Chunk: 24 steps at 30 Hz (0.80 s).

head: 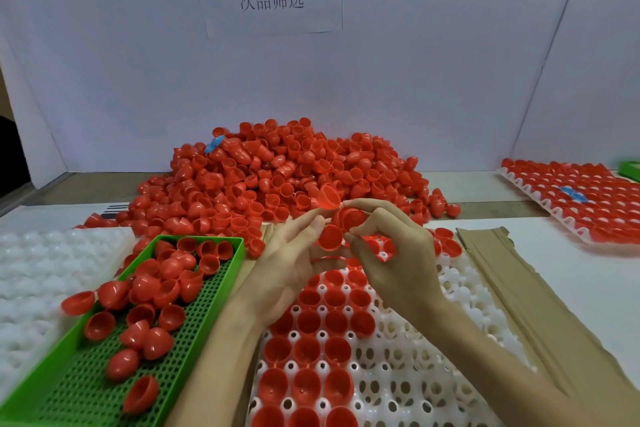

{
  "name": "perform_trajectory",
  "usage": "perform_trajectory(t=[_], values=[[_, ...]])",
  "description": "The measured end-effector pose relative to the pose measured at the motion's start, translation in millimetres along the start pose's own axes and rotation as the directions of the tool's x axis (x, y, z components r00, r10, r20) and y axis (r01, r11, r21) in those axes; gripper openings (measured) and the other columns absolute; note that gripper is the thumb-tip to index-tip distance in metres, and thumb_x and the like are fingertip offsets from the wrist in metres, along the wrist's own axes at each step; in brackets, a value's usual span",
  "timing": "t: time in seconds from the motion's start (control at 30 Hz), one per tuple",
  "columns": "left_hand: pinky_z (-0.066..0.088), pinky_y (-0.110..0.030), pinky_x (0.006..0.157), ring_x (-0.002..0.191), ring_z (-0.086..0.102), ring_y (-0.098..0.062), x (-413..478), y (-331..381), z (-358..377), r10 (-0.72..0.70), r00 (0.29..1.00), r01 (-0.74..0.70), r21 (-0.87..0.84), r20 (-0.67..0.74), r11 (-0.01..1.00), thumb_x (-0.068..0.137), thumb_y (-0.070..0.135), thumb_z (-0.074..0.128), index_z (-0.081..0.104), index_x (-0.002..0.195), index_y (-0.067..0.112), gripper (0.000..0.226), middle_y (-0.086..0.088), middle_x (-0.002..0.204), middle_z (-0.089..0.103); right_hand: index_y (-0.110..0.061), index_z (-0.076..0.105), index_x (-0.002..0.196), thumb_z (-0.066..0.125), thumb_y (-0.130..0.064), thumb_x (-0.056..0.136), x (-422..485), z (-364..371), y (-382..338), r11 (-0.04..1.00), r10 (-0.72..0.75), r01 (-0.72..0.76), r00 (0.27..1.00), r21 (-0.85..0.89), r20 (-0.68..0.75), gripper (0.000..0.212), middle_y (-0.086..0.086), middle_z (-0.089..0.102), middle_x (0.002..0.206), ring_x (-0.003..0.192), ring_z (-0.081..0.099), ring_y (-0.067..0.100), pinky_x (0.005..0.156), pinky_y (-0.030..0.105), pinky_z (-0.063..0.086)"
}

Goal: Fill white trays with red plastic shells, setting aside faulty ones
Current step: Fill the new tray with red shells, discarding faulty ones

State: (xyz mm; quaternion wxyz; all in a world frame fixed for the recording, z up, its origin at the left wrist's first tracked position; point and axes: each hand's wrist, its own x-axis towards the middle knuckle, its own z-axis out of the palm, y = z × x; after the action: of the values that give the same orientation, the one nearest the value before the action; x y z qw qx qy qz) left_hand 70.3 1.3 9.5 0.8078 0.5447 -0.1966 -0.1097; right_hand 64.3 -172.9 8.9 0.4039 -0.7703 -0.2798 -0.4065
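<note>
A big heap of red plastic shells [277, 177] lies at the back of the table. In front of me a white tray [408, 357] has its left columns filled with red shells, open side up. My left hand [294, 260] is above the tray's far end, palm up, and holds red shells [329, 236] between thumb and fingers, one [327, 198] at its fingertips. My right hand [388, 246] meets it from the right and pinches a red shell [351, 217].
A green perforated tray [166, 340] at the left holds several loose red shells. Empty white trays [41, 270] lie further left. A filled tray [581, 198] sits at the far right. Brown cardboard [512, 288] lies beside the central tray.
</note>
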Motion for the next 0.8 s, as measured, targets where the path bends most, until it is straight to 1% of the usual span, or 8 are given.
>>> perform_trajectory(t=[0.1,0.23,0.4,0.53,0.63,0.7,0.77,0.8], values=[[0.057,-0.033,0.085,0.094,0.068,-0.024,1,0,-2,0.016,1.0,-0.017,-0.044,-0.008,0.999,0.094,0.031,0.063,0.064,0.131,0.009,0.043,-0.016,0.115,0.067,-0.007,0.067,0.083,0.077,0.001,0.083,0,0,2,0.999,-0.016,0.016,1.0,-0.039,0.011,0.013,-0.004,0.069,0.118,0.109,0.066,0.006,0.089,0.023,0.055],[0.055,-0.032,0.086,0.094,0.066,-0.019,0,1,-5,0.018,1.0,-0.018,-0.02,-0.004,1.0,0.093,0.028,0.063,0.062,0.127,0.007,0.039,-0.011,0.112,0.067,-0.008,0.071,0.083,0.08,-0.003,0.082,-2,1,2,0.996,-0.05,0.054,0.997,-0.066,0.063,0.011,-0.008,0.068,0.119,0.113,0.064,0.007,0.093,0.025,0.055],[0.051,-0.039,0.091,0.099,0.063,-0.022,0,-2,-5,0.041,0.994,-0.035,0.058,-0.103,0.998,0.089,0.027,0.067,0.064,0.121,0.009,0.036,-0.011,0.108,0.067,-0.008,0.072,0.083,0.08,-0.006,0.082,-3,3,2,0.993,-0.08,0.089,0.991,-0.078,0.109,0.009,-0.007,0.068,0.121,0.111,0.067,0.009,0.093,0.025,0.056],[0.053,-0.034,0.087,0.099,0.063,-0.023,1,-2,-5,0.058,0.987,-0.057,0.013,-0.151,0.998,0.093,0.024,0.069,0.068,0.119,0.013,0.028,-0.012,0.108,0.067,-0.01,0.072,0.088,0.078,-0.008,0.085,-5,4,2,0.997,-0.062,0.066,0.994,-0.044,0.089,0.007,-0.001,0.071,0.122,0.116,0.065,0.008,0.094,0.03,0.056],[0.055,-0.03,0.079,0.089,0.063,-0.02,3,-2,-6,0.067,0.971,-0.082,-0.057,-0.231,0.995,0.089,0.026,0.064,0.072,0.115,0.014,0.029,-0.011,0.1,0.066,-0.008,0.071,0.096,0.069,-0.009,0.092,-5,4,4,0.998,-0.061,0.061,0.998,-0.008,0.033,0.005,0.001,0.069,0.125,0.117,0.064,0.007,0.095,0.025,0.054],[0.051,-0.028,0.074,0.081,0.06,-0.016,3,-1,-8,0.056,0.965,-0.086,-0.109,-0.254,0.99,0.09,0.024,0.06,0.073,0.101,0.015,0.019,-0.006,0.097,0.067,-0.006,0.071,0.103,0.062,-0.011,0.097,-5,3,4,0.999,-0.037,0.037,0.999,0.023,0.006,0.012,0.001,0.068,0.125,0.115,0.065,0.006,0.092,0.021,0.053],[0.046,-0.025,0.067,0.069,0.052,-0.013,2,0,-10,0.029,0.967,-0.075,-0.173,-0.251,0.982,0.093,0.021,0.053,0.063,0.089,0.016,0.012,-0.003,0.091,0.066,-0.005,0.07,0.106,0.056,-0.012,0.1,-5,3,2,0.999,0.013,-0.013,1.0,0.041,-0.008,0.017,0.0,0.069,0.122,0.107,0.066,0.002,0.087,0.016,0.052],[0.045,-0.025,0.066,0.066,0.049,-0.013,1,0,-11,0.015,0.971,-0.063,-0.198,-0.238,0.978,0.094,0.02,0.048,0.057,0.085,0.017,0.013,-0.003,0.087,0.065,-0.005,0.07,0.106,0.053,-0.012,0.101,-4,2,1,0.998,0.044,-0.043,0.999,0.048,-0.004,0.019,-0.001,0.071,0.118,0.099,0.067,-0.002,0.082,0.013,0.051]])
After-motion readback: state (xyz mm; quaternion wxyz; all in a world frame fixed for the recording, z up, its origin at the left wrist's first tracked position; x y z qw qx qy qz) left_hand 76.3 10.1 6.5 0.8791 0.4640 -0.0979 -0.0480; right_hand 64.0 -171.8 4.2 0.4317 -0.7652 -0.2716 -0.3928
